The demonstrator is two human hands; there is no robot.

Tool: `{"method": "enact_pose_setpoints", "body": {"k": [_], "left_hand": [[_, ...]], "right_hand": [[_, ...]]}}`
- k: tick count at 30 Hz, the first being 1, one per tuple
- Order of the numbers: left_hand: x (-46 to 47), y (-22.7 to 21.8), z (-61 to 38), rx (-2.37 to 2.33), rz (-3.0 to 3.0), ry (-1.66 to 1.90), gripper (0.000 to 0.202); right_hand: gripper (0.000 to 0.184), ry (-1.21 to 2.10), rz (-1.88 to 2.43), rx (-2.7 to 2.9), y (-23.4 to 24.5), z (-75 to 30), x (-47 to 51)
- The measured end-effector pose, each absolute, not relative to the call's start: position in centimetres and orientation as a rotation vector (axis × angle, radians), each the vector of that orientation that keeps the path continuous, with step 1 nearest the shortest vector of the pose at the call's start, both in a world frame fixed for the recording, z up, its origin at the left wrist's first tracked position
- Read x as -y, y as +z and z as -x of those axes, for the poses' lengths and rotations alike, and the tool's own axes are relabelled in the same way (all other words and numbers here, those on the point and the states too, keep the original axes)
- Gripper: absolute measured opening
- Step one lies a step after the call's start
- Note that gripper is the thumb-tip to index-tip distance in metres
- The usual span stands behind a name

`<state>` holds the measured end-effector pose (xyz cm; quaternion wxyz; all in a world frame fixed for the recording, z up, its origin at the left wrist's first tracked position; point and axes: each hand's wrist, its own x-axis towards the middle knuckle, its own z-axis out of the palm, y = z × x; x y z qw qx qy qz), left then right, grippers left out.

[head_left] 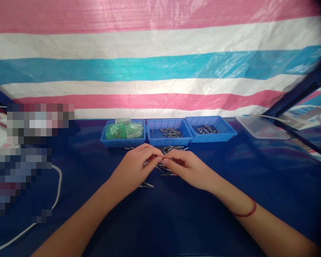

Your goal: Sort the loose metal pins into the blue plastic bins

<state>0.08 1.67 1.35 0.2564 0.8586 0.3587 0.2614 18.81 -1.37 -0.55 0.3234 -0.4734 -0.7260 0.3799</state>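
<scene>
My left hand (139, 162) and my right hand (183, 166) meet fingertip to fingertip over a loose pile of small metal pins (163, 167) on the dark blue table (176, 214). Both hands are pinched closed; a thin pin seems to sit between the fingertips, but it is too small to be sure. One or two pins (146, 185) lie just under my left palm. A red string is tied round my right wrist.
Three blue trays line the back: the left tray (123, 142) holds green plastic pieces, the middle tray (168, 140) and the right tray (211, 136) hold metal pins. A clear lid (262, 127) lies at the right. A white cable (57, 194) curves at the left. A striped tarp hangs behind.
</scene>
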Motion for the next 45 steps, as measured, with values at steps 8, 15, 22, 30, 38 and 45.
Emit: {"method": "enact_pose_setpoints", "body": {"k": [8,15,22,30,38,45], "left_hand": [[-1.6,0.6,-0.8,-1.089,-1.836,0.826,0.024],[-1.6,0.8,-0.8,-1.090,-1.836,0.797,0.018],[-1.9,0.8,-0.5,-1.150,-1.924,0.817,0.020],[-2.5,0.2,-0.2,-1.130,-2.078,0.749,0.018],[-1.8,0.3,-0.7,-1.156,-2.225,0.616,0.028],[-1.7,-0.9,-0.3,-0.948,-2.528,0.504,0.019]], "right_hand": [[0.025,1.069,1.195,1.813,-0.9,-18.9,1.3],[0.025,1.023,1.252,1.766,-1.5,-18.5,1.2],[0.020,0.973,1.285,1.517,-1.9,-18.5,1.1],[0.011,0.565,1.235,1.671,-1.1,-18.4,1.7],[0.018,0.148,1.297,1.632,-0.5,-21.4,0.3],[0.020,-0.299,1.620,1.409,-1.4,-27.8,-2.9]]}}
